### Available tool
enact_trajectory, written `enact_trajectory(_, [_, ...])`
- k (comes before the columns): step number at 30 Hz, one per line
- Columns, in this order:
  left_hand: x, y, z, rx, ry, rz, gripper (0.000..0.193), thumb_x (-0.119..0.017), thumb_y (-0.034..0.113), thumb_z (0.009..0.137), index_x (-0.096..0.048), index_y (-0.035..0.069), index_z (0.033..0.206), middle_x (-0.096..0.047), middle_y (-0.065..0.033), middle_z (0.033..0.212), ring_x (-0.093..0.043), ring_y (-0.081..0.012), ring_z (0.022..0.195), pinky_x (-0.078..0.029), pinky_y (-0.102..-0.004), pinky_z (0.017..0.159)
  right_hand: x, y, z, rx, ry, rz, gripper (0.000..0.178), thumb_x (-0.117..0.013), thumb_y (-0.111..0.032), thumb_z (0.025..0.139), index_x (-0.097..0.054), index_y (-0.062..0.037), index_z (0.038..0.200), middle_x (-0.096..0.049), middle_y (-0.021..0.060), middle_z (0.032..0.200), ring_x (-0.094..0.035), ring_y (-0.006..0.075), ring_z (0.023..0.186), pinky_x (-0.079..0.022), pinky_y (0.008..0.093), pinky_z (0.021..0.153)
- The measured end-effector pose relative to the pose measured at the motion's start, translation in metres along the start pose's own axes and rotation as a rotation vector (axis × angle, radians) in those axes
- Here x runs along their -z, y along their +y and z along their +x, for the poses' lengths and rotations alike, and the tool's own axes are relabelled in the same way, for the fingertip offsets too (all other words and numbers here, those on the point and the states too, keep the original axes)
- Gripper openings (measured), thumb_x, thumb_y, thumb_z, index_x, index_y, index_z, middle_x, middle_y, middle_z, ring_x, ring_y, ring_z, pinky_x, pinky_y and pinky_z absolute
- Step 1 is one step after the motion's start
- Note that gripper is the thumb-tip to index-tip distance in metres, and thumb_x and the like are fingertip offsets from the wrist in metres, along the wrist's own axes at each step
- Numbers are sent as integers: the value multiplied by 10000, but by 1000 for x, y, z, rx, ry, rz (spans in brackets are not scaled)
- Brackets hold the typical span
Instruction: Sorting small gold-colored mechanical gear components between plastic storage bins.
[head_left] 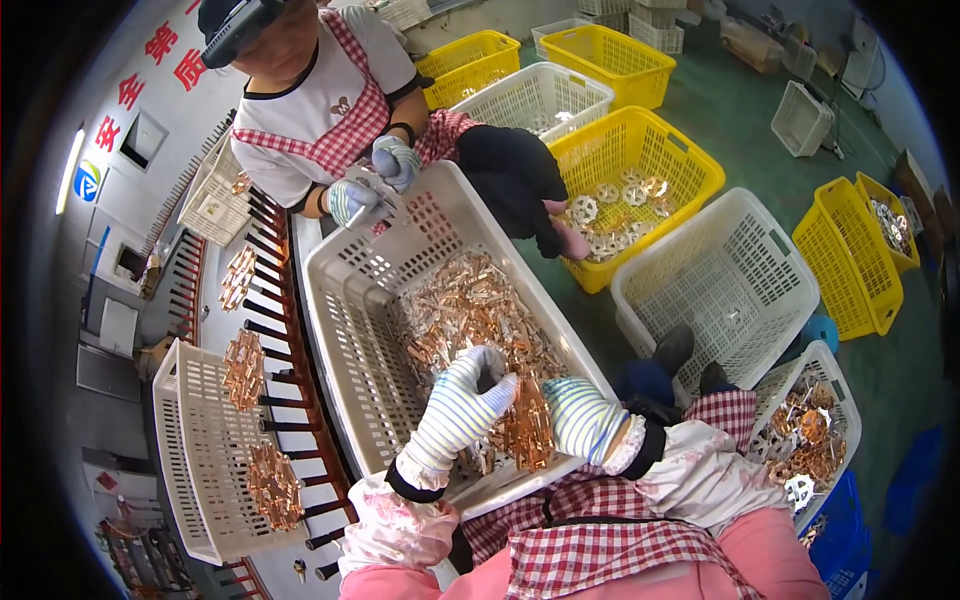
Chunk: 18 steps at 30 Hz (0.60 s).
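In striped work gloves, my left hand (pixel 462 408) and my right hand (pixel 582 418) close in from either side on a bundle of small copper-coloured metal parts (pixel 525 425). Left thumb and fingers curl at the bundle's upper left; the right fingers press along its right side, partly hidden behind it. It hangs over the near end of a big white plastic crate (pixel 360 330). Inside that crate lies a loose heap of copper and silver metal pieces (pixel 462 305).
Opposite sits a co-worker whose gloved hands (pixel 375 180) hold metal pieces over the crate's far end. Left stands a rack with black-tipped rods (pixel 290 375) and stacked copper parts (pixel 275 485). A yellow basket (pixel 690 160) of silver discs and a white basket (pixel 765 260) stand right.
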<state>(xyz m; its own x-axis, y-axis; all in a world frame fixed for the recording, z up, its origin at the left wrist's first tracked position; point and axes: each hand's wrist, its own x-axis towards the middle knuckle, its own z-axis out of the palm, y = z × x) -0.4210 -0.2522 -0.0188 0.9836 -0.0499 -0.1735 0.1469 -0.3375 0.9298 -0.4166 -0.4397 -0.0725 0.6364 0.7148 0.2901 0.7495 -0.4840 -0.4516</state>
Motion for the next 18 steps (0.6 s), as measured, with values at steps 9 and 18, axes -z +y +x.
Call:
enact_trajectory(9, [4, -8, 4, -313, 63, 264, 178, -646, 147, 770, -554, 1, 814, -547, -153, 905, -528, -304, 895, -419, -384, 817, -19, 2, -3, -141, 115, 139, 98, -545, -107, 761, -611, -51, 806, -616, 149, 696, -615, 316, 657, -491, 416, 625])
enact_trajectory(18, [6, 15, 4, -694, 264, 712, 121, -626, 140, 696, -573, 42, 741, -589, -120, 976, -530, -320, 961, -362, -443, 883, -20, 10, -5, -61, 94, 461, 195, -622, -107, 680, -601, -4, 844, -606, 182, 716, -598, 371, 685, -490, 427, 660])
